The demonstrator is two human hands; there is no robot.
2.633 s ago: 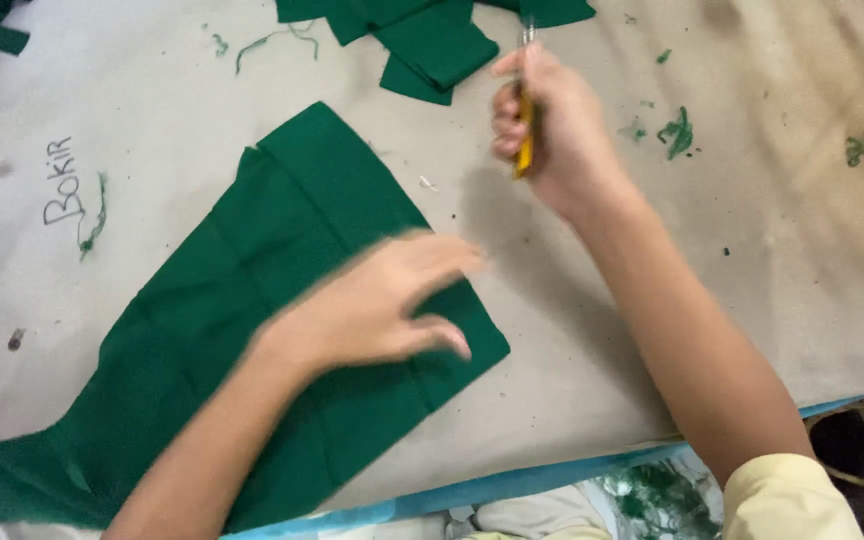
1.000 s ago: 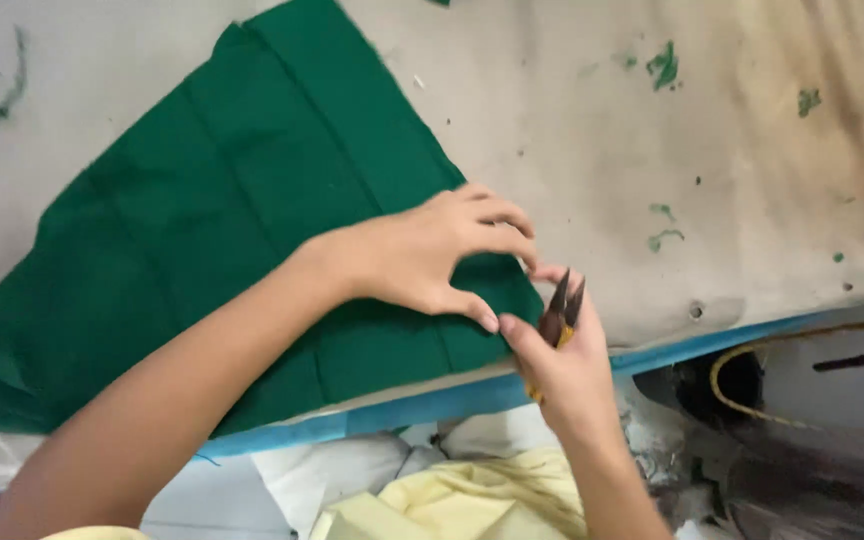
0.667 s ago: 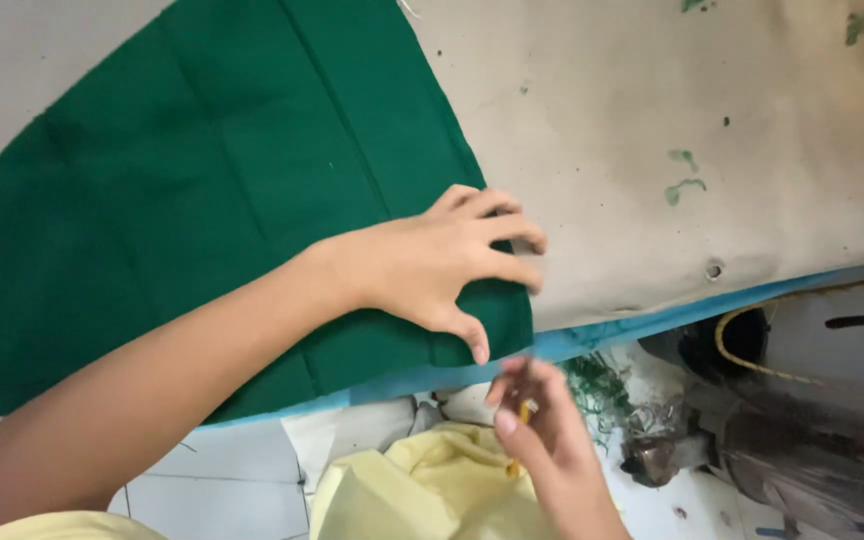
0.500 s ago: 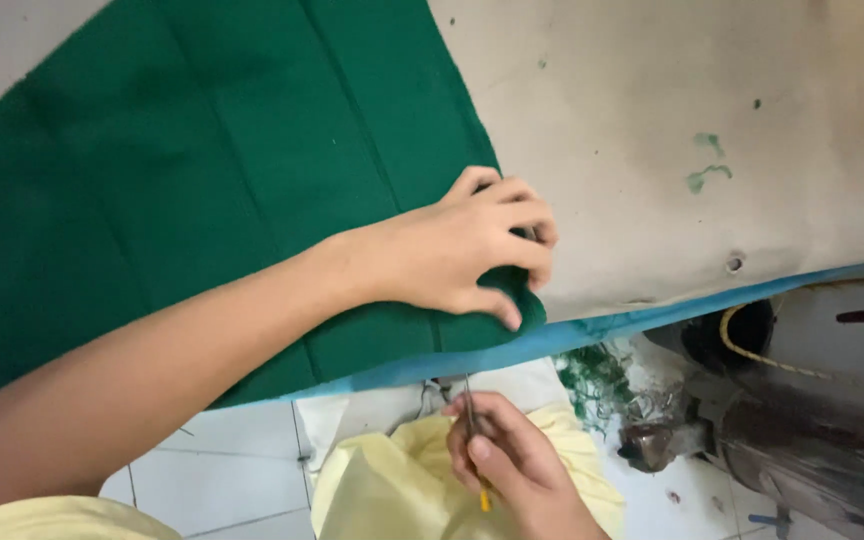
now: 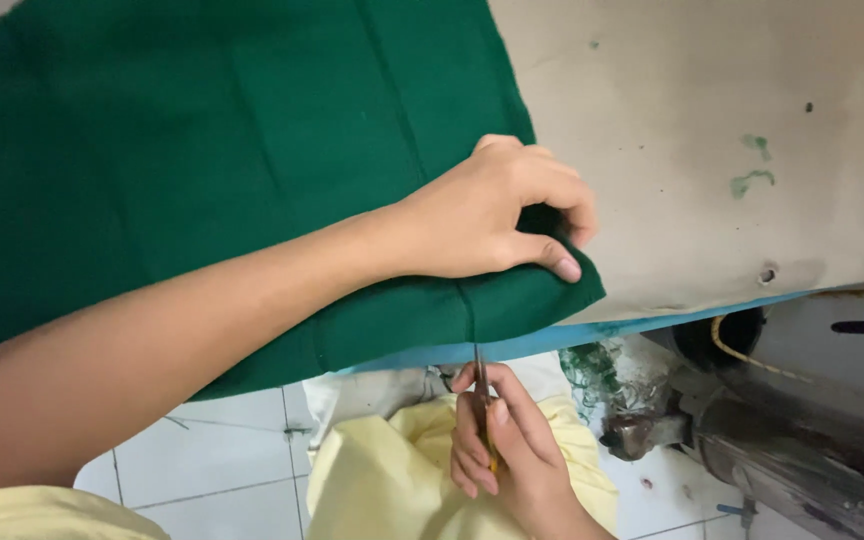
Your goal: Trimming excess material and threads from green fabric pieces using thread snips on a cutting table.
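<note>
Since the earlier frames the right hand (image 5: 507,455) has dropped from above the table to below its front edge, and the scissors (image 5: 480,395) now point up at the hem of the green cloth (image 5: 252,150), their tips just meeting the fabric where a fold line runs to the edge. Its fingers are wrapped around the scissor handles, thumb on top; whether the blades are parted cannot be told from this angle. The left hand (image 5: 492,215) presses down on the cloth near its lower right corner, fingers curled together with the thumb pinning the fabric against the worn table (image 5: 732,100), whose blue edge (image 5: 652,325) shows just beneath the overhang. Most of the cloth lies flat across the table, with only a narrow strip hanging over. To cut cleanly here, it seems wise to keep the pressing hand close beside the crease so the fabric stays taut, line the blades up with that crease, and take a short first snip while the thumb stays clear. A yellow garment (image 5: 392,480) and white floor tiles (image 5: 202,470) lie below.
</note>
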